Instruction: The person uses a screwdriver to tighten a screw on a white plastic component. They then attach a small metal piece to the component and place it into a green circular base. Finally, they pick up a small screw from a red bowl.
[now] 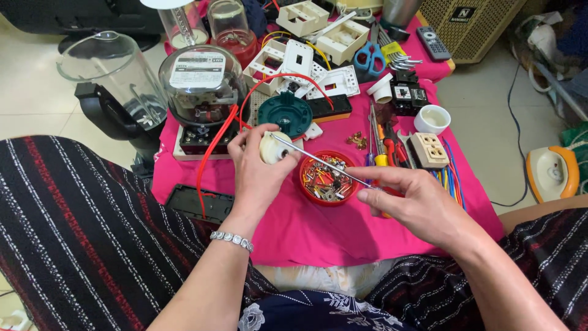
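Observation:
My left hand grips a small cream round plastic part above the pink cloth. My right hand holds a screwdriver by its handle. Its thin metal shaft runs up and left, and the tip rests in the cream part. Beneath the shaft sits a red round dish filled with several small screws and metal bits. A dark green round base lies just beyond my left hand.
The pink cloth holds an electric meter with a glass dome, red wire, white switch plates, a cream socket, blue scissors and a black cover. A blender jar stands left, an iron right.

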